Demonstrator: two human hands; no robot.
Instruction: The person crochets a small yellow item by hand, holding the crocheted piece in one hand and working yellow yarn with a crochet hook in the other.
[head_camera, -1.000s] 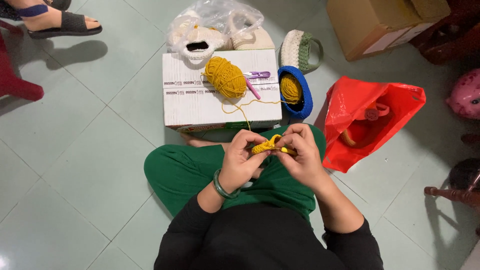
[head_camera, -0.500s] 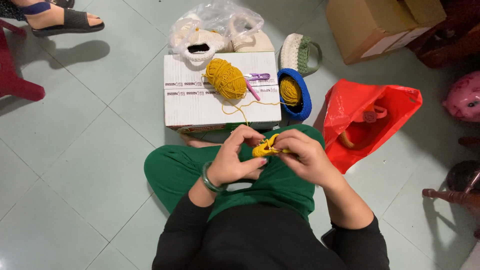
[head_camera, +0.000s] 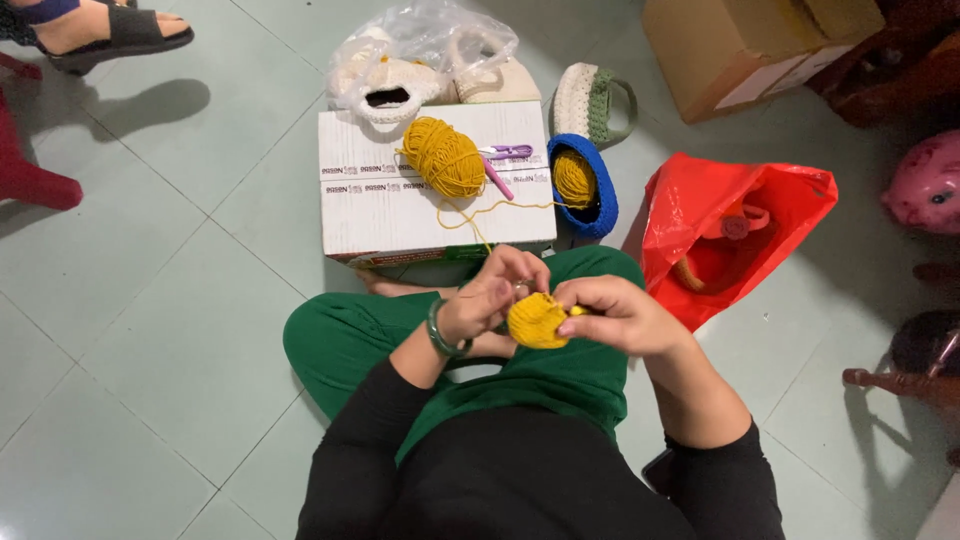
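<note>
**Yellow crochet piece held between both my hands, above my lap**

The small round yellow crochet piece (head_camera: 537, 320) sits at centre, over my green-trousered legs (head_camera: 350, 340), held between my two hands. My right hand (head_camera: 625, 318) closes on its right edge, the fingers (head_camera: 580, 325) pressed together and pinching the yarn work. My left hand (head_camera: 490, 300) meets it from the left and above, the fingers curled and closed against the piece; a green bangle (head_camera: 438, 330) circles that wrist. Whether a hook lies between my fingers I cannot tell.

A strand of yellow yarn (head_camera: 500, 208) runs up from the piece to a yellow yarn ball (head_camera: 443, 157) lying on a white cardboard box (head_camera: 400, 215) just beyond my knees. Beside the ball on the box lie purple scissors (head_camera: 508, 152) and a pink hook (head_camera: 497, 178). Touching the box's right end is a blue crocheted basket (head_camera: 602, 200) with a second yellow ball (head_camera: 574, 178) inside. Behind the box are a clear plastic bag (head_camera: 430, 40) holding cream crocheted items and a cream-and-green crocheted bag (head_camera: 590, 100). To my right an open red plastic bag (head_camera: 700, 210) lies on the tiled floor (head_camera: 150, 300), with a brown cardboard box (head_camera: 730, 50) farther back. At upper left, another person's sandalled foot (head_camera: 110, 28) rests on the floor.
</note>
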